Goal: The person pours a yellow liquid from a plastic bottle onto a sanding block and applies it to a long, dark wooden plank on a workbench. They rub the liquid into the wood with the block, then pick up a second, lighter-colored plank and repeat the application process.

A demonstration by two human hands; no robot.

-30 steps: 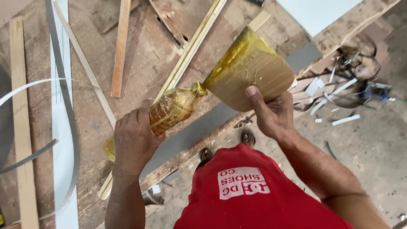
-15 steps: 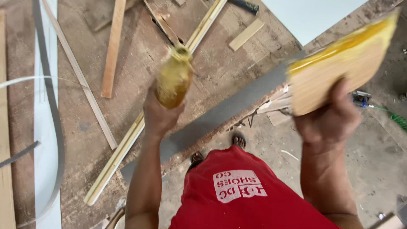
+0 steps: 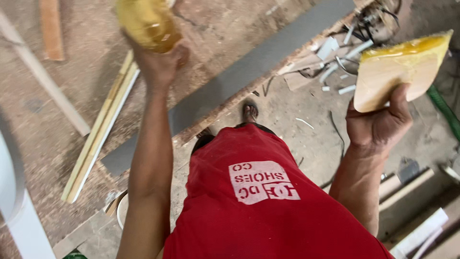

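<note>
Over at the far left, a curved white strip (image 3: 14, 211) and pale wooden battens (image 3: 98, 139) lie on the dusty chipboard work surface (image 3: 72, 86), whose ragged front edge runs diagonally up to the right alongside a long grey panel (image 3: 249, 67). Above that surface the left hand (image 3: 160, 64) is raised on a nearly straight arm, fingers wrapped tight round the bottom of a clear plastic bottle of amber-yellow liquid (image 3: 146, 21); the bottle is blurred and cut off by the top of the frame, so its neck cannot be made out. Below the board's edge the concrete floor (image 3: 306, 144) lies bare around a sandalled foot (image 3: 249, 111) and the red shirt (image 3: 258, 201). Further right, white tube offcuts (image 3: 340, 52) litter the floor. At the right, the right hand (image 3: 378, 124), elbow bent, pinches the lower corner of a flat, tan wooden board (image 3: 397, 74) held tilted in the air, a thick yellow glue-like smear along its upper edge. Loose timber (image 3: 407, 189) lies beneath it.
</note>
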